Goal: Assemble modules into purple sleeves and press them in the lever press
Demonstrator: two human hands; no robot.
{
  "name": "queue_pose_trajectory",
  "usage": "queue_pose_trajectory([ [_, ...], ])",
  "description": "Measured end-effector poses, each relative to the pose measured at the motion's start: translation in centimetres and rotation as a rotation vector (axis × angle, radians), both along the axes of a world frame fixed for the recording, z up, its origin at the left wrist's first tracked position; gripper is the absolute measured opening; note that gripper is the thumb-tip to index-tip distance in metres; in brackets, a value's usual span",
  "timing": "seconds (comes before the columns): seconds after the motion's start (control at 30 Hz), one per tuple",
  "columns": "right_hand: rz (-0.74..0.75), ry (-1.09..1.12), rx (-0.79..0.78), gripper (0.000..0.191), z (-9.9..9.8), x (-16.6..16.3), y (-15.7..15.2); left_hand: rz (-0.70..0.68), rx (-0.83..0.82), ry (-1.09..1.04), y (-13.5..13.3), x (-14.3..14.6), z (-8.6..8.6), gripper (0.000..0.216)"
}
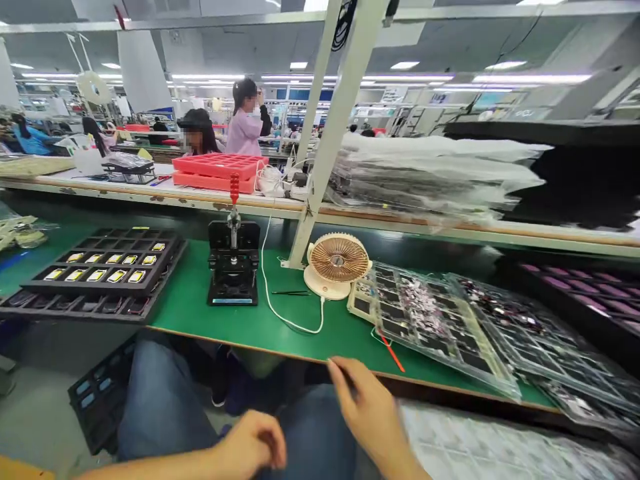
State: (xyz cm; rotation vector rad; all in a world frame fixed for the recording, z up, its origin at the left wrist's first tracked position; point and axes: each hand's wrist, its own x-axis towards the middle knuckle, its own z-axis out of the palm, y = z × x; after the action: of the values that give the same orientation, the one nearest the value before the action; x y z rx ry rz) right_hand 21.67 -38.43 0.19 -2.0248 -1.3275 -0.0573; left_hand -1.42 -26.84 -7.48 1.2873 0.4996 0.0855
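My right hand (pixel 363 407) is slightly blurred at the front edge of the green-topped workbench (pixel 200 327), its fingers apart and nothing visible in them. A transparent plastic tray (pixel 430 320) with dark compartments and small parts lies just beyond and to the right of that hand, not touched by it. My left hand (pixel 250 443) hangs lower, above my denim-covered lap (pixel 160 407), with its fingers curled and nothing showing in them. A thin orange rod (pixel 393 353) lies by the tray's near edge.
On the bench stand a black hand press (pixel 233 263), a small desk fan (pixel 337 267), black tweezers (pixel 290 293) and black trays holding gold-coloured parts (pixel 105 267). More stacked trays lie to the right. A black tray (pixel 100 393) sits below the bench. Co-workers (pixel 245 120) are beyond a shelf.
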Motion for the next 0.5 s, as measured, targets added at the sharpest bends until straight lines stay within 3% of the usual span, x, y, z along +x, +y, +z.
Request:
queue_pose_trajectory([
  [0.13,0.107,-0.161,-0.083,0.033,0.4,2.7,12.7,0.348,0.197,-0.069,7.8,-8.3,1.3,0.021],
  [0.27,0.189,-0.209,-0.167,0.024,0.2,7.4,21.6,0.638,0.445,-0.092,12.6,-14.7,4.5,0.022],
  [0.37,0.286,-0.234,-0.247,0.015,-0.2,9.7,24.5,0.820,0.629,-0.068,16.3,-18.8,7.5,0.023],
  [0.5,0.275,-0.263,-0.274,0.020,-0.5,12.1,23.7,0.999,0.787,0.000,23.1,-21.4,11.6,0.023],
])
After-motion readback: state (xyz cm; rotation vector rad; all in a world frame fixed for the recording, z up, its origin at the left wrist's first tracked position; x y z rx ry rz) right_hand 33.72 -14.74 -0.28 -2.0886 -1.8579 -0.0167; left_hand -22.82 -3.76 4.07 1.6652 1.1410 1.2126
